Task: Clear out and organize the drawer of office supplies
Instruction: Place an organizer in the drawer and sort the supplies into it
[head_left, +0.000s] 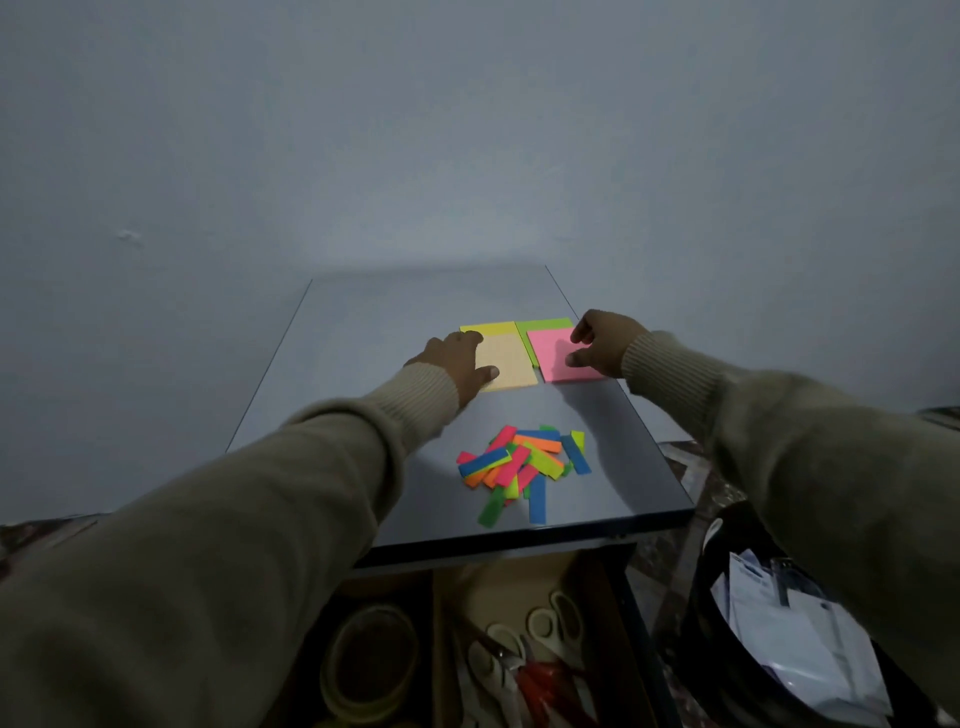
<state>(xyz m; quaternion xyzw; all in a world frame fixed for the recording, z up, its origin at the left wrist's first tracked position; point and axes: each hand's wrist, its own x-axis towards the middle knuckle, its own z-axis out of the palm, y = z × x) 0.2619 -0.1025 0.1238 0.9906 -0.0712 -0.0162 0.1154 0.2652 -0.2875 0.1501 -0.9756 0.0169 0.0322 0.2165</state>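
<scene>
On the grey desk top lie sticky-note pads side by side: a pale orange pad, a yellow pad behind it, a green pad and a pink pad. My left hand rests on the left edge of the pale orange pad, thumb on its near corner. My right hand pinches the right side of the pink pad between thumb and fingers. A heap of small coloured flag strips lies nearer to me on the desk. Below the desk edge the open drawer shows.
The drawer holds rolls of tape on the left and several pairs of scissors on the right. A dark bin with white papers stands at the lower right. A plain wall rises behind the desk.
</scene>
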